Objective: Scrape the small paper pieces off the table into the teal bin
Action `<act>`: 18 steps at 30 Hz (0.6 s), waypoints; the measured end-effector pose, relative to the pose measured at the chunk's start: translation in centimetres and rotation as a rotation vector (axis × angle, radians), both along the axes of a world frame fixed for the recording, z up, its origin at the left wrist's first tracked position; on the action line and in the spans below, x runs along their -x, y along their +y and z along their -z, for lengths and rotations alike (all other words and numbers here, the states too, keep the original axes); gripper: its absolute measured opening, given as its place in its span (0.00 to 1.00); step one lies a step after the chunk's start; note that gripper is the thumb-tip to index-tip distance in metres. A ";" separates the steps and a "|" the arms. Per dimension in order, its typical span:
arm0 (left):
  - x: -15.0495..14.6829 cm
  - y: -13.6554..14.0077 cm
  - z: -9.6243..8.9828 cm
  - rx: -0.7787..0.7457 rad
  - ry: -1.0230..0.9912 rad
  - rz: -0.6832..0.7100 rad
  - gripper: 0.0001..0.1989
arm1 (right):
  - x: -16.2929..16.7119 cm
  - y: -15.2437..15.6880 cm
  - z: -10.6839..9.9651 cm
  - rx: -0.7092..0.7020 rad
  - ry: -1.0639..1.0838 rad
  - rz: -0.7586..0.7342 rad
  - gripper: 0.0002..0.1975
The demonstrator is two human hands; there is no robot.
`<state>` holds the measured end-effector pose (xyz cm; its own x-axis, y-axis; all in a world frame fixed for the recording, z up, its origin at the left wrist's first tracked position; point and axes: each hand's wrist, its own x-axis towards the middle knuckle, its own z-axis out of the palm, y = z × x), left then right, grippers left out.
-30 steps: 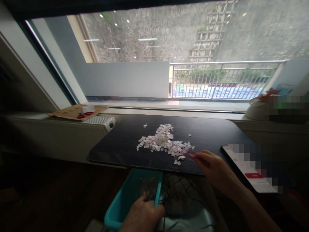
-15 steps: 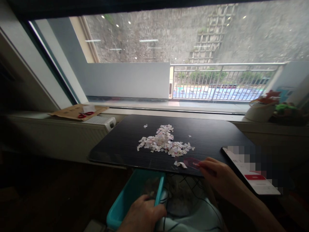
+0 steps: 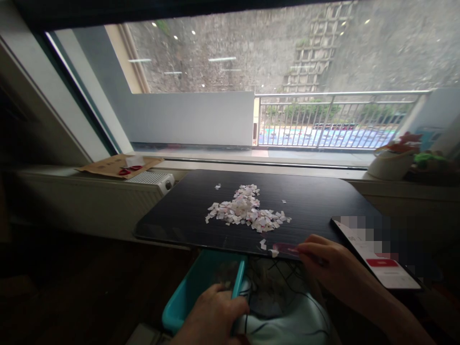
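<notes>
Through the head camera I am watching my right hand [image 3: 328, 258] pinching a translucent pink plastic card [image 3: 285, 248] between thumb and fingers, low over the near edge of the black table [image 3: 309, 191]. Two loose paper scraps [image 3: 263, 245] are lying apart from the heap, one of them right by the card's left end; whether it is touching, I am not managing to tell. My left hand [image 3: 217, 306] is grasping the rim of a turquoise plastic bin [image 3: 240, 278], which is sitting below the table's front edge. I am judging this work as being at an early point: the bulk of the scraps is still lying in one pile of cut white paper [image 3: 247, 208] mid-table, with a few strays [image 3: 217, 186] resting beyond it, and only that pair is sitting near the edge. Something is showing dimly inside the bin, but shadow is hiding how much is there.
</notes>
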<state>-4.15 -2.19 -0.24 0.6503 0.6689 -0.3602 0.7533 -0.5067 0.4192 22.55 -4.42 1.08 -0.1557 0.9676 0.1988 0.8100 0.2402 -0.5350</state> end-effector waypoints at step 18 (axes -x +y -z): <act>-0.2 -0.5 -0.8 0.007 0.025 -0.022 0.12 | 0.7 0.5 0.0 -0.048 -0.039 -0.045 0.12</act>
<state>-3.98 -2.68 0.59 0.6263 0.6802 -0.3810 0.7745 -0.4870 0.4038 21.88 -3.89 1.07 -0.2072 0.9490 0.2375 0.8176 0.3013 -0.4906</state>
